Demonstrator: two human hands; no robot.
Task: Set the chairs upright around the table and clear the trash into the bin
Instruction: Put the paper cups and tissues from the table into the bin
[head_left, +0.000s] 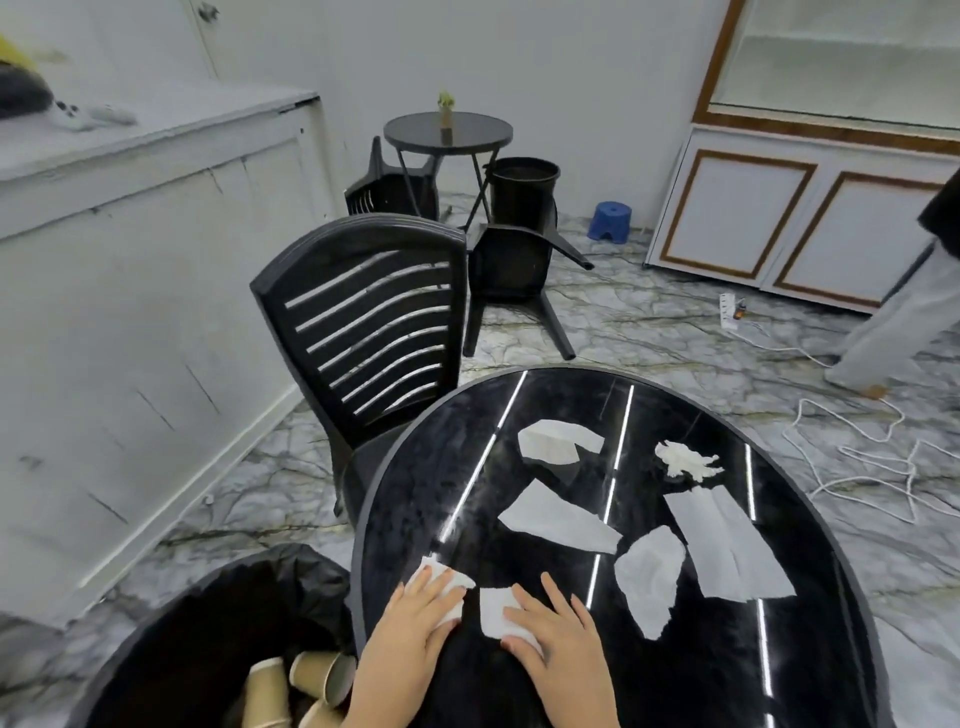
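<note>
- Head view, the hands: the left hand (415, 618) lies flat, fingers spread, pressing a small scrap of white tissue (447, 587) against the near edge of the round black table (810, 691). The right hand (556, 629) lies flat just beside it, fingers spread over a second white scrap (496, 610). Neither hand has closed on its paper; both are wide and resting on top.
- Head view, trash beyond the hands: further out from the fingertips lie more torn papers, a long strip (561, 519), a folded piece (558, 441), a crumpled wad (685, 460), a broad sheet (727, 545) and a ragged piece (649, 577), all apart from the hands.
- Head view, the bin: the lined bin (218, 634) stands just left of the left hand, below the table edge, with paper cups (317, 680) already in it.
- Head view, chairs: one black slatted chair (369, 332) stands upright at the table, beyond the left hand. Far past it, two chairs lie tipped over, one on its side (514, 270) and another (389, 192) by a small far table (447, 130).
- Step in hand: judged from this, clearing paper from the table.
- Next move: it likely calls for pinching or sliding the two scraps left over the rim into the bin, then reaching for the rest. The thin tissue may cling to the glossy top.
</note>
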